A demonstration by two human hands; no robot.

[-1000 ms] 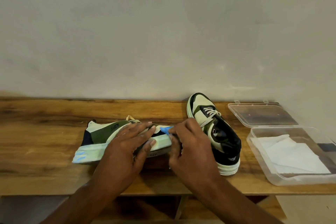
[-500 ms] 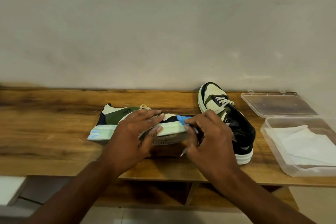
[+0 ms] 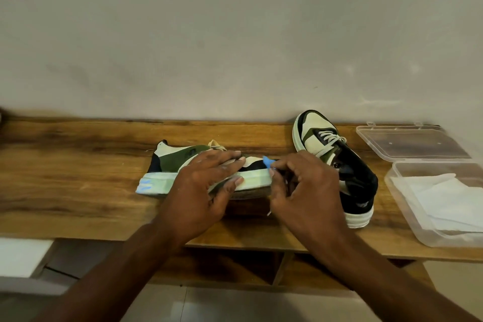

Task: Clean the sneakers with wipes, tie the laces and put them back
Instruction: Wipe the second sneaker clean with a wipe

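A green, cream and black sneaker [image 3: 172,165] lies on its side on the wooden table [image 3: 78,191], heel to the left, with blue marks on the heel of its pale sole. My left hand [image 3: 206,185] grips its middle, fingers over the upper and thumb on the sole. My right hand [image 3: 305,191] is closed on a thin blue-tipped tool [image 3: 267,161], whose tip touches the sneaker's toe. The second sneaker [image 3: 337,165] stands upright just right of my right hand, toe toward the wall, its laces loose.
A clear plastic box [image 3: 400,191] holding white wipes [image 3: 444,196] sits at the table's right end, its lid [image 3: 410,141] open toward the wall. The wall runs close behind the table. Below the front edge are a shelf and the floor.
The view has shifted, so the table sits lower and further right in frame. Both hands stay on the lying sneaker, and the blue tip remains at its toe.
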